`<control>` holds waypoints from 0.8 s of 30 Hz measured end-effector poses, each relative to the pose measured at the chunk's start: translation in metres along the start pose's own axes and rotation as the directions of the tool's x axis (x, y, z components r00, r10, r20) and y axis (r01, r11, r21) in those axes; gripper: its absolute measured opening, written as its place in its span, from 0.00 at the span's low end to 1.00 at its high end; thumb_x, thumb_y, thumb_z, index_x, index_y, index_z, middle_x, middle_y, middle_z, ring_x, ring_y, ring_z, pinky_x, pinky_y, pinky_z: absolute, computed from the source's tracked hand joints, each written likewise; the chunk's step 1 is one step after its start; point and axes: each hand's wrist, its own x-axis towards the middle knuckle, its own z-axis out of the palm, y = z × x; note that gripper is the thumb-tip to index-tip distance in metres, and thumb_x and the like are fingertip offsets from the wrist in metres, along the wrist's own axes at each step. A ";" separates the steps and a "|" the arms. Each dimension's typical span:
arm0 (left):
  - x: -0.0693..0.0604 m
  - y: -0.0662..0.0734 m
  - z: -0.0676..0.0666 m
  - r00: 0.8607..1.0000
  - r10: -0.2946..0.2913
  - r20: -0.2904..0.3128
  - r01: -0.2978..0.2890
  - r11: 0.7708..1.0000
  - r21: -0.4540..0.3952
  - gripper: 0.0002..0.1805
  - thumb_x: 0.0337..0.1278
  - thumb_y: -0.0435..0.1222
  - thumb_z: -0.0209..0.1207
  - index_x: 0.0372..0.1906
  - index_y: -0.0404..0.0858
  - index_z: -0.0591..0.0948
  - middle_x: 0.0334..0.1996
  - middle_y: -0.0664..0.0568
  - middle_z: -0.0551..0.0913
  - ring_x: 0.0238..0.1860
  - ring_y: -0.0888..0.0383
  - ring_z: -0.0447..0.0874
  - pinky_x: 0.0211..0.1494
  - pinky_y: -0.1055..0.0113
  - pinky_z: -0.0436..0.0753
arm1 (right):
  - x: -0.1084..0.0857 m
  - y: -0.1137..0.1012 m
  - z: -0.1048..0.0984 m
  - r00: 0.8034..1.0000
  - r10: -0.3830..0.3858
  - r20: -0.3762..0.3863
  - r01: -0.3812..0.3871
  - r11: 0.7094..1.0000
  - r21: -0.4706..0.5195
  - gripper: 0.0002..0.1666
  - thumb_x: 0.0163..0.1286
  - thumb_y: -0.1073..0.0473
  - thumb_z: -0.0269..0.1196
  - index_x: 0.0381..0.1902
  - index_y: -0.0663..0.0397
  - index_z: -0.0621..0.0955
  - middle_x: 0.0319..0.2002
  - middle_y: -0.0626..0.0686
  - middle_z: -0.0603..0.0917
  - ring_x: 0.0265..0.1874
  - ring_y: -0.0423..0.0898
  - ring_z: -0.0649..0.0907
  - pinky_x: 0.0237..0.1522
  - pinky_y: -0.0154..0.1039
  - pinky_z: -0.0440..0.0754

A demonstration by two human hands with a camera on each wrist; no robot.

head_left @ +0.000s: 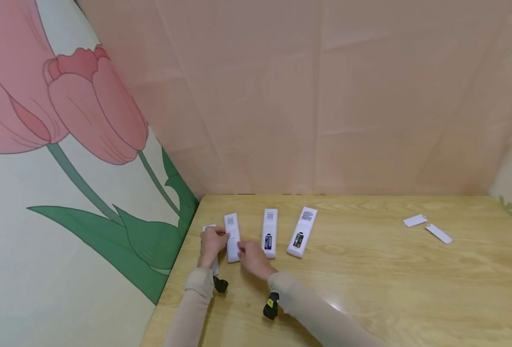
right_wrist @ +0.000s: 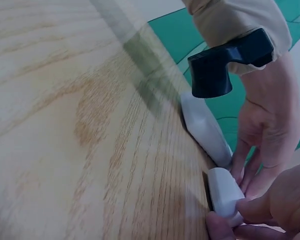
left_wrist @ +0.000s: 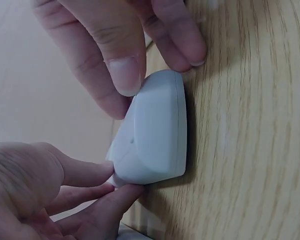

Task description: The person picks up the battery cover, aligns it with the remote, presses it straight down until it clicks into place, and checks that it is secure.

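A white remote control (head_left: 232, 238) lies back side up between my hands, with no batteries showing. My left hand (head_left: 212, 245) pinches its left edge with thumb and fingers. From the right, my right hand (head_left: 256, 259) holds the near part, its thumb over the top edge. In the left wrist view the rounded end of this remote (left_wrist: 160, 130) faces me, flat on the wood, fingers on both sides. Partly hidden beneath my left hand and wrist is another white remote control (right_wrist: 202, 127).
Right of my hands lie a remote with blue batteries (head_left: 270, 231) and a tilted one with dark batteries (head_left: 303, 231), both uncovered. Two white battery covers (head_left: 414, 220) lie far right on the wooden table (head_left: 369, 289). A flowered wall (head_left: 108, 241) borders the left.
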 end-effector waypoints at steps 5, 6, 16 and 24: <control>-0.001 -0.001 0.000 0.999 -0.035 0.026 0.035 0.999 0.003 0.11 0.65 0.33 0.70 0.48 0.31 0.90 0.39 0.42 0.92 0.36 0.53 0.90 0.38 0.65 0.87 | -0.002 0.000 0.002 0.998 0.023 0.050 -0.024 1.000 0.019 0.23 0.76 0.69 0.64 0.66 0.73 0.80 0.63 0.71 0.84 0.61 0.59 0.85 0.62 0.55 0.85; -0.001 -0.001 -0.001 0.999 -0.040 0.031 0.040 0.999 0.005 0.11 0.65 0.33 0.70 0.48 0.31 0.90 0.39 0.43 0.92 0.36 0.53 0.90 0.38 0.65 0.87 | -0.003 -0.001 0.002 0.998 0.029 0.058 -0.030 0.999 0.024 0.24 0.76 0.68 0.64 0.67 0.73 0.79 0.64 0.71 0.82 0.63 0.60 0.84 0.64 0.55 0.84; -0.002 0.008 -0.003 1.000 -0.012 0.028 0.011 0.998 0.055 0.08 0.63 0.32 0.70 0.44 0.33 0.90 0.39 0.43 0.91 0.38 0.51 0.89 0.40 0.61 0.88 | -0.005 -0.006 -0.009 0.999 0.014 0.037 -0.015 1.000 0.026 0.24 0.76 0.67 0.64 0.65 0.75 0.79 0.63 0.72 0.83 0.65 0.63 0.83 0.67 0.57 0.82; -0.009 0.011 -0.003 0.999 -0.032 0.026 0.032 0.999 0.006 0.17 0.68 0.39 0.68 0.54 0.32 0.87 0.50 0.39 0.89 0.49 0.47 0.89 0.49 0.56 0.89 | -0.012 -0.011 -0.023 1.000 0.011 -0.004 -0.011 0.998 0.066 0.22 0.75 0.63 0.66 0.62 0.71 0.82 0.56 0.67 0.87 0.56 0.60 0.86 0.58 0.56 0.86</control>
